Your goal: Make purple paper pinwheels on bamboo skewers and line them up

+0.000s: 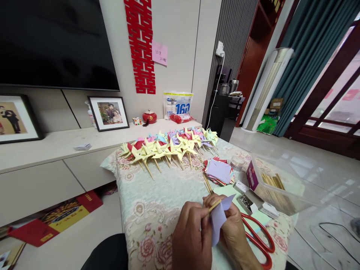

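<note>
Close in front of me, my left hand pinches a thin wooden stick near its end. My right hand grips a folded lavender paper pinwheel, whose blades bend up around the stick's tip. Stick and paper touch; the exact joint is hidden by fingers. Just right of my right hand lie red-handled scissors. Beyond the hands sits a stack of cut paper squares, lavender on top, with loose sticks beside it. An opened small box of pins is close to my right hand.
Several finished pinwheels lie across the far side of the floral tablecloth. A clear plastic bin with sticks stands at the right, near a small round clear container. Behind runs a white cabinet with framed photos.
</note>
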`<state>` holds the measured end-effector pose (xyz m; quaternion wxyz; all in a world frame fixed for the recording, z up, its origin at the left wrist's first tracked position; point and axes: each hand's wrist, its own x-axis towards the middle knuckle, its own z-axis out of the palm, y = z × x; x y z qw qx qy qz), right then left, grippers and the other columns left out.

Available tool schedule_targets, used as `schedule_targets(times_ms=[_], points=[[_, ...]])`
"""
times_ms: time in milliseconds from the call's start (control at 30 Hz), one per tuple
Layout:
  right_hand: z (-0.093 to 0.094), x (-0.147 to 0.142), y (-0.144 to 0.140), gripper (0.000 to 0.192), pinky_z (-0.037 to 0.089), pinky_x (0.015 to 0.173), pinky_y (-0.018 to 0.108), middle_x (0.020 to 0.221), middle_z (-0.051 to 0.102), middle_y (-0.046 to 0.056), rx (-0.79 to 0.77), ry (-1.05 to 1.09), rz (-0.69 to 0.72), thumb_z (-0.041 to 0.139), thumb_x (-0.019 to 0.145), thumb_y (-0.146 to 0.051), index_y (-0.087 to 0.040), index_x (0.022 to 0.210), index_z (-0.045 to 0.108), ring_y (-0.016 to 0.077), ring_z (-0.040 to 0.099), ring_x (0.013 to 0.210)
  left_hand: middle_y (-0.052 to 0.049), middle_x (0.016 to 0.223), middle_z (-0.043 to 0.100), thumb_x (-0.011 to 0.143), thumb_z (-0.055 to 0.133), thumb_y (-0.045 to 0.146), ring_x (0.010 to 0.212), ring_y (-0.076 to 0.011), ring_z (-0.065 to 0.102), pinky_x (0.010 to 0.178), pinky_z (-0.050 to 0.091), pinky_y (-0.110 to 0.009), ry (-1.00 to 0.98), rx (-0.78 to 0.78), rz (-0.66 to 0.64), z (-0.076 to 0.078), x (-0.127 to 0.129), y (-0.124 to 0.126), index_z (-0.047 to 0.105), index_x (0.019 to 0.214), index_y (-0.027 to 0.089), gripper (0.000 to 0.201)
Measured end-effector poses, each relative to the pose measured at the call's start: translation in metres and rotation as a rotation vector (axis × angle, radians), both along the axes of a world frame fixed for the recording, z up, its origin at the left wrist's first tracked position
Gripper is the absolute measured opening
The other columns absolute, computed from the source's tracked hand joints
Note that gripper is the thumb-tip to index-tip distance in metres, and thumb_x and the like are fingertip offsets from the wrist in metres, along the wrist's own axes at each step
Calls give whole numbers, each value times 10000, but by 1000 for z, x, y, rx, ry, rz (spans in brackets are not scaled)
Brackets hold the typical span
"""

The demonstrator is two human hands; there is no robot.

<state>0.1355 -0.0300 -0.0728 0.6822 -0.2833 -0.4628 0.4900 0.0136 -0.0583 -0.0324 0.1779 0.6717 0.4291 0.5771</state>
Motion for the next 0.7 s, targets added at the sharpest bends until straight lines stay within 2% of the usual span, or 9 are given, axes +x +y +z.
schedule_targets(times_ms=[167,333,533,633,700], points=[[6,-4,-1,119,505,703,261,789,658,-12,-20,46,-3,808,736,-198,-246,801,721,154,612,740,-8,807,578,915,439,84,744,-163,588,685,458,-259,-5,-2,52,-4,8,-2,589,856,233,219],[11,-4,-2,127,505,690,278,780,647,-7,-26,57,31,819,729,-233,-241,807,719,161,609,721,-13,798,573,934,439,126,740,-167,580,677,447,-268,-17,-36,63,-8,9,-3,580,829,231,204],[7,1,-2,166,501,692,281,795,668,4,-113,32,1,831,697,-249,-219,827,732,172,603,734,-41,833,584,943,404,186,761,-183,580,684,447,-300,-56,-85,-95,0,4,-2,591,878,214,201],[8,0,-1,180,491,648,278,759,676,8,-222,17,-33,833,711,-290,-193,815,723,166,590,682,-47,839,591,880,519,293,750,-206,589,672,465,-321,-105,-155,-143,0,3,1,587,894,208,110],[10,-2,1,192,471,614,262,713,667,-1,-259,-14,-49,835,716,-311,-185,794,714,155,571,647,-50,850,616,826,602,335,758,-218,604,687,485,-331,-163,-244,-142,-4,2,4,598,900,206,149]])
